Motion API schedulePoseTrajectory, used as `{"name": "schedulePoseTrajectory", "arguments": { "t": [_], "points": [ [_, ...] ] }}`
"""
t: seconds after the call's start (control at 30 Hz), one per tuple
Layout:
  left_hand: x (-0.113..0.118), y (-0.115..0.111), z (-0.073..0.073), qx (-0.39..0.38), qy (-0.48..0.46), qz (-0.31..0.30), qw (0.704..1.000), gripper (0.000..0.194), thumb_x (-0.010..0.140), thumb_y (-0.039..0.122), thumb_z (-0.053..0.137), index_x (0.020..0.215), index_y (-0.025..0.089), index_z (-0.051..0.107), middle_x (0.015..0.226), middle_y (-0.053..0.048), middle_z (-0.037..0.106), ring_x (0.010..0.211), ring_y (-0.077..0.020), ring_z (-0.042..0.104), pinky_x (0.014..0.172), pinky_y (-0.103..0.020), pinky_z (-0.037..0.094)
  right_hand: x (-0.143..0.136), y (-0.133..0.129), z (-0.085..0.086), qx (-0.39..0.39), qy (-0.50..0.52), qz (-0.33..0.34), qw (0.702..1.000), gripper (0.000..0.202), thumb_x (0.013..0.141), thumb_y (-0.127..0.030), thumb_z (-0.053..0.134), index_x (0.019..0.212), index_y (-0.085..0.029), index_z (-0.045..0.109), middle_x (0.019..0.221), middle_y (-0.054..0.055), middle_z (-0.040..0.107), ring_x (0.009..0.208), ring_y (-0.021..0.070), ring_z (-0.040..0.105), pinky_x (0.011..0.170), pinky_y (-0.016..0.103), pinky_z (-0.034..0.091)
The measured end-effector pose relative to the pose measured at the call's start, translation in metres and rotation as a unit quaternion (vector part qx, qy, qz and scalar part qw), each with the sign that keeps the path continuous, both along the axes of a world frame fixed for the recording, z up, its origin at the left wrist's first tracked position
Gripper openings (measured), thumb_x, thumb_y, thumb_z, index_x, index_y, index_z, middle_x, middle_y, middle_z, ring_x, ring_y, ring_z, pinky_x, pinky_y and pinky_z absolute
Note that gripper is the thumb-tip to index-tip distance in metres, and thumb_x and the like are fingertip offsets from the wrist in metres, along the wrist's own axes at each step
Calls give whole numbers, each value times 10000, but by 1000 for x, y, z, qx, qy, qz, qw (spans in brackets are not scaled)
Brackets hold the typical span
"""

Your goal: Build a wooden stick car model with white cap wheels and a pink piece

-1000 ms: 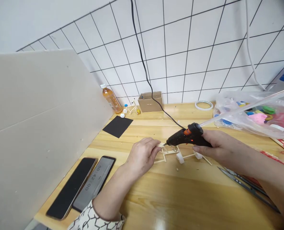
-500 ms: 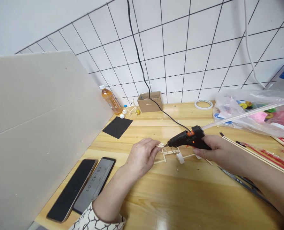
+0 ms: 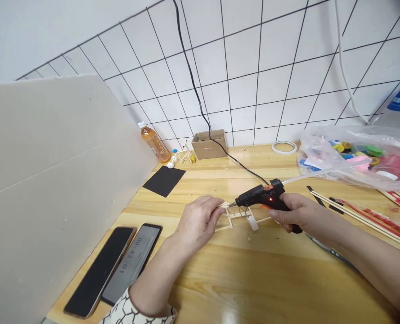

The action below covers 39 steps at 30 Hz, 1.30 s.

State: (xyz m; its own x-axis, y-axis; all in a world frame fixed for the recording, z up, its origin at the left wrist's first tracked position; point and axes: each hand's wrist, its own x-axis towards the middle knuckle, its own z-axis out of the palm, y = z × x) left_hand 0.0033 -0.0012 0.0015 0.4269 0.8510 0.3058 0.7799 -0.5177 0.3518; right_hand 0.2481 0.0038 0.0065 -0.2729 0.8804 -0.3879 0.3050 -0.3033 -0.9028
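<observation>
My right hand (image 3: 292,210) is wrapped round the handle of a black hot glue gun (image 3: 258,196) with an orange trigger and a lit red light. A clear glue stick (image 3: 307,174) sticks out of its back end. The metal nozzle points left and meets, or nearly meets, the pale sticks at my left fingertips. My left hand (image 3: 200,220) pinches the upper end of a small frame of thin wooden sticks (image 3: 231,219). White wheels (image 3: 253,222) sit on the frame's right side, partly behind the glue gun and my right hand.
Two phones (image 3: 100,272) lie at the left, one showing a timer. Behind are a black square sheet (image 3: 164,181), a drink bottle (image 3: 154,143), a small stick model (image 3: 182,155), a cardboard box (image 3: 209,145) and a tape roll (image 3: 284,147). A plastic bag (image 3: 355,157), sticks (image 3: 365,220) and scissors (image 3: 333,253) occupy the right.
The glue gun's back end and my right hand have shifted slightly left and down, with the glue stick lying flatter. My left hand keeps its pinch on the frame. The camera view has shifted slightly.
</observation>
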Motion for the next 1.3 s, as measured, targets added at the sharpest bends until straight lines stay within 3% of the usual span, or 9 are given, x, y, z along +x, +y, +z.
{"name": "schedulePoseTrajectory", "arguments": {
  "t": [0.37,0.87,1.3],
  "points": [
    [0,0,0,7,-7,-3,1000,199,873,239,464,929,159,638,847,-74,678,787,-171,619,701,-283,493,0,-2,-4,-40,54,4,998,330,621,-423,682,696,-172,481,506,-55,457,463,85,422,473,233,310],
    [0,-1,1,-2,-3,-2,1000,210,883,243,447,932,161,634,828,-68,665,773,-164,609,687,-269,482,2,0,-16,-113,173,-17,978,336,590,-362,744,692,-168,488,590,-37,527,436,58,415,442,228,356],
    [-1,-1,-1,15,-6,-8,1000,202,881,247,452,929,164,630,818,-66,663,765,-163,611,683,-272,486,-3,-4,-17,-151,195,-21,969,312,584,-336,751,655,-154,508,586,-28,542,430,45,397,428,210,330]
  ]
}}
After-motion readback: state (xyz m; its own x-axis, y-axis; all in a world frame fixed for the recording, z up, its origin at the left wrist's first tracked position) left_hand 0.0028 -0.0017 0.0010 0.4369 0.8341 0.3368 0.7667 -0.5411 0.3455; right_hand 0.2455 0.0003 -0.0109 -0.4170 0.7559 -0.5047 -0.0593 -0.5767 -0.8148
